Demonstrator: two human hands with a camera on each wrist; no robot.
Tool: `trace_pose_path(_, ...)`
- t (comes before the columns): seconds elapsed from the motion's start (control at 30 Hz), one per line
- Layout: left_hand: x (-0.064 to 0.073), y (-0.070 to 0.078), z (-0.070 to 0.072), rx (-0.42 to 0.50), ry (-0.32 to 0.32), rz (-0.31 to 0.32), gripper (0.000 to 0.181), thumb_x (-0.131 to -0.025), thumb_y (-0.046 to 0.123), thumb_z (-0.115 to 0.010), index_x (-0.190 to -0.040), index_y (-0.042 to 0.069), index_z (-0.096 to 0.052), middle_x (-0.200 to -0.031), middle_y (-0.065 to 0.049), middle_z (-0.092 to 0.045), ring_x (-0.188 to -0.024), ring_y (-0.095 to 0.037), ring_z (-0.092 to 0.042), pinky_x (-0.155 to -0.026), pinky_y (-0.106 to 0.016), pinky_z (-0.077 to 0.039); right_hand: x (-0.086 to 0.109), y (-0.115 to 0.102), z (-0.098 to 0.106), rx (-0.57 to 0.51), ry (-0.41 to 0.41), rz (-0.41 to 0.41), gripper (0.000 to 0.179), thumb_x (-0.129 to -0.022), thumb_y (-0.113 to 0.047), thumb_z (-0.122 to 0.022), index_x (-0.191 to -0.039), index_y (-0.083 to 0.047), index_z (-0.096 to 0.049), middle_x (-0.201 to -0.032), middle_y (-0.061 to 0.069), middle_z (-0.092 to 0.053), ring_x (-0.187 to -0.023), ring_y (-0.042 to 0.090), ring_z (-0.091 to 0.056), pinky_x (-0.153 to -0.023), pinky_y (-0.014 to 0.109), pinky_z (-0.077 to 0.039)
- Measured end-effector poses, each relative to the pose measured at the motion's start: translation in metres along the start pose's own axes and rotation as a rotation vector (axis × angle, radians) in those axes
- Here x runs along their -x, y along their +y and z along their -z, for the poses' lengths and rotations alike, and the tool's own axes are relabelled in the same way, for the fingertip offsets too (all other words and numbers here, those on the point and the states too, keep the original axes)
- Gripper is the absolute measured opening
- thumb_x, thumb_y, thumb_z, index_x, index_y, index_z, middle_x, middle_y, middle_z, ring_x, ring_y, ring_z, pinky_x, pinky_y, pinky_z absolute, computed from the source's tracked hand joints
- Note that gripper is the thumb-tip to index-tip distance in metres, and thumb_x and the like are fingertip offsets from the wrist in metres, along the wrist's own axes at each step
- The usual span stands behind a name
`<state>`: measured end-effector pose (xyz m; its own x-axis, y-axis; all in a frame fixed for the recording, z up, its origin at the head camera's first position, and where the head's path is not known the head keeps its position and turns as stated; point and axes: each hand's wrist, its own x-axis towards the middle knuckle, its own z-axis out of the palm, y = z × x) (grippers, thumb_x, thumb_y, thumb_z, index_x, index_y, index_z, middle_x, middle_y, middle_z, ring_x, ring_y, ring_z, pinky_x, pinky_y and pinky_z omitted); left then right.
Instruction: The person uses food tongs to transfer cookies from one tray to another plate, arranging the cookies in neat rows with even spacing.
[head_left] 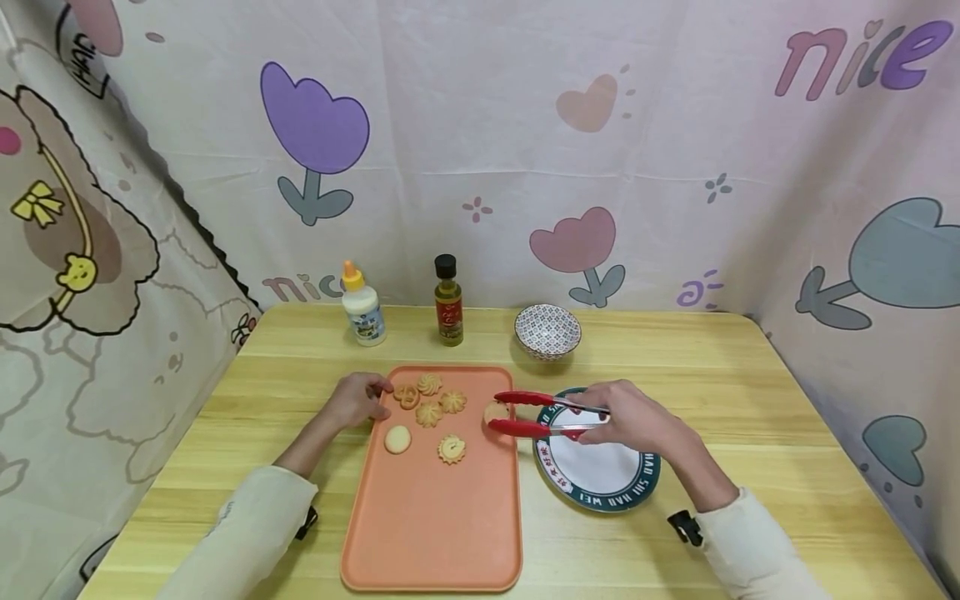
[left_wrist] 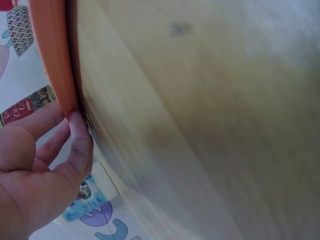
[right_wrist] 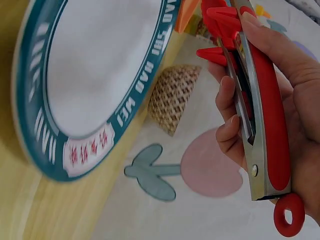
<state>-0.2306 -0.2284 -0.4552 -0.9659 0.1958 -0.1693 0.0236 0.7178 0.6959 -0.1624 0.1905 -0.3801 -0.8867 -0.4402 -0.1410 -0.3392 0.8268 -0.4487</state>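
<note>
My left hand point(head_left: 356, 402) pinches the upper left rim of an orange tray point(head_left: 431, 533) between thumb and fingers; the left wrist view shows this grip close up. In my right hand point(head_left: 637, 421) I hold red-and-metal tongs point(right_wrist: 275, 115). Their red tips lie apart on either side of a round cookie point(head_left: 495, 412) near the tray's right edge; whether they touch it I cannot tell. Several other cookies lie on the tray: a pretzel-shaped one point(head_left: 407, 397), swirled ones point(head_left: 429, 414), a smooth round one point(head_left: 397, 439) and a scalloped one point(head_left: 452, 449).
A white plate with a green lettered rim point(head_left: 611, 503) sits right of the tray, partly beneath my right hand and the tongs. Behind stand a patterned bowl point(head_left: 547, 332), an oil bottle with a black cap point(head_left: 449, 308) and a white bottle with an orange tip point(head_left: 365, 312). A printed curtain hangs behind the table.
</note>
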Motion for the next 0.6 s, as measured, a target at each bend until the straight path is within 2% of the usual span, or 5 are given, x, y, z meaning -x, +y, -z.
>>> trace_pose_path(0.2,0.0,0.002,0.001,-0.003,-0.002,0.0,0.034,-0.074,0.0,-0.075,-0.107,-0.003,-0.065,-0.092,-0.015,-0.059,-0.073,-0.018,-0.052,-0.058,-0.028,-0.045,0.014,0.015,0.013,0.024,0.032,-0.017,0.06,-0.074,-0.03,-0.08,-0.126,-0.007,-0.062,-0.121,0.015,-0.064,-0.104,0.027,-0.058,-0.085,0.044,-0.051)
trace_pose_path(0.33,0.001,0.003,0.001,-0.007,0.002,0.01,0.034,-0.074,0.0,-0.076,-0.106,-0.002,-0.065,-0.092,-0.014,-0.058,-0.073,-0.018,-0.051,-0.058,-0.028,-0.044,0.022,0.026,0.018,0.026,0.047,-0.041,0.063,-0.073,-0.033,-0.081,-0.127,-0.007,-0.061,-0.117,0.014,-0.065,-0.097,0.024,-0.057,-0.078,0.038,-0.05)
trace_pose_path(0.5,0.001,0.003,0.001,-0.002,-0.002,0.003,0.034,-0.074,0.001,-0.076,-0.106,-0.003,-0.065,-0.091,-0.014,-0.058,-0.073,-0.018,-0.051,-0.058,-0.027,-0.044,0.034,0.04,0.02,0.037,0.069,-0.098,0.063,-0.074,-0.031,-0.08,-0.128,-0.007,-0.06,-0.119,0.016,-0.064,-0.102,0.027,-0.057,-0.081,0.042,-0.051)
trace_pose_path(0.6,0.002,0.003,0.002,-0.001,-0.003,-0.002,0.035,-0.074,0.001,-0.076,-0.106,-0.004,-0.065,-0.091,-0.015,-0.059,-0.073,-0.018,-0.051,-0.057,-0.027,-0.044,0.041,0.047,0.02,0.046,0.078,-0.104,0.063,-0.074,-0.031,-0.08,-0.129,-0.007,-0.059,-0.12,0.018,-0.063,-0.104,0.03,-0.057,-0.084,0.047,-0.051)
